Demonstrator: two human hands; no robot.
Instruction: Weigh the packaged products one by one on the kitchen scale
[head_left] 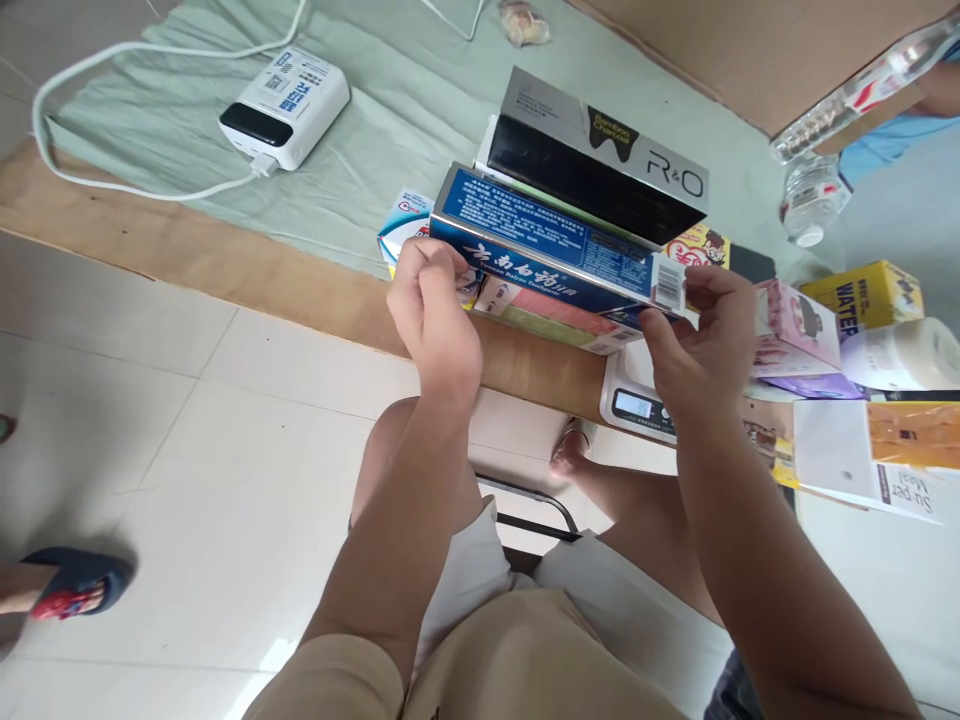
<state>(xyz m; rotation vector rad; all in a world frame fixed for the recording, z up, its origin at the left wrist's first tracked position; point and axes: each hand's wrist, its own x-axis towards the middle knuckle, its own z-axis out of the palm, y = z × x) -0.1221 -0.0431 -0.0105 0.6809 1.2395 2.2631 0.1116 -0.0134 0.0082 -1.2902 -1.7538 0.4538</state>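
A long blue toothpaste box [551, 245] is held level between my two hands, with its lettered sides facing up and toward me. My left hand [435, 310] grips the left end, fingers curled. At the other end, by the barcode, my right hand [705, 335] pinches the box between thumb and fingers. Just behind it stands a black and silver R&O box [592, 160]. Beneath the blue box a pink and green box [547, 310] shows in part. A white and blue box [405, 225] sits beside my left hand, partly covered.
A white digital scale [637, 400] lies at the table edge below my right hand. Cartons, including a pink box [796, 325], and a white bottle [904, 355] crowd the right. A white power bank [289, 105] with a cable rests on the green cloth [397, 110]. Clear plastic bottles [814, 200] lie at upper right.
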